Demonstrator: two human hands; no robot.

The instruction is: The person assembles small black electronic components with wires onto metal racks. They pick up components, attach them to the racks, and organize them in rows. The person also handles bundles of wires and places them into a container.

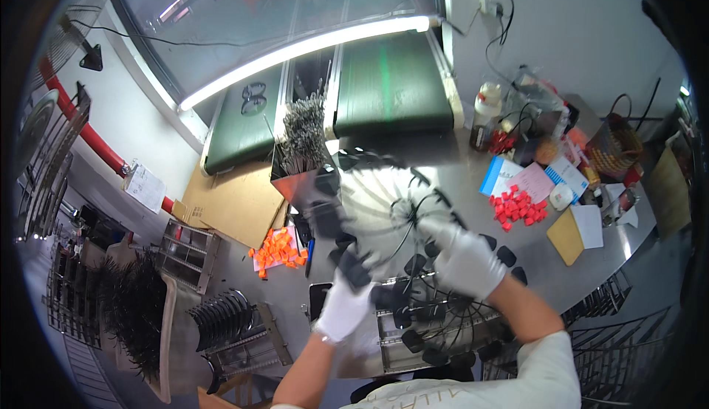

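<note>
A white glove covers my left hand [346,301], its fingers at a black plastic pad [353,268] that looks blurred. White-gloved too, my right hand [462,248] reaches to the hub of a round cluster of thin black stems [412,215] with dark pads around its rim. The fingers of the right hand seem closed at this hub. Below both hands a second cluster of black stems and pads [462,315] lies over a metal rack [390,348]. Motion blur hides the exact contact of the fingers.
Orange clips [277,251] lie left and red clips [518,207] right on the metal table [465,179]. A holder of thin rods [304,137] stands near two green conveyor belts [393,88], [238,121]. Bottles, papers and a woven basket [615,143] are at right; curved black parts [224,317] sit lower left.
</note>
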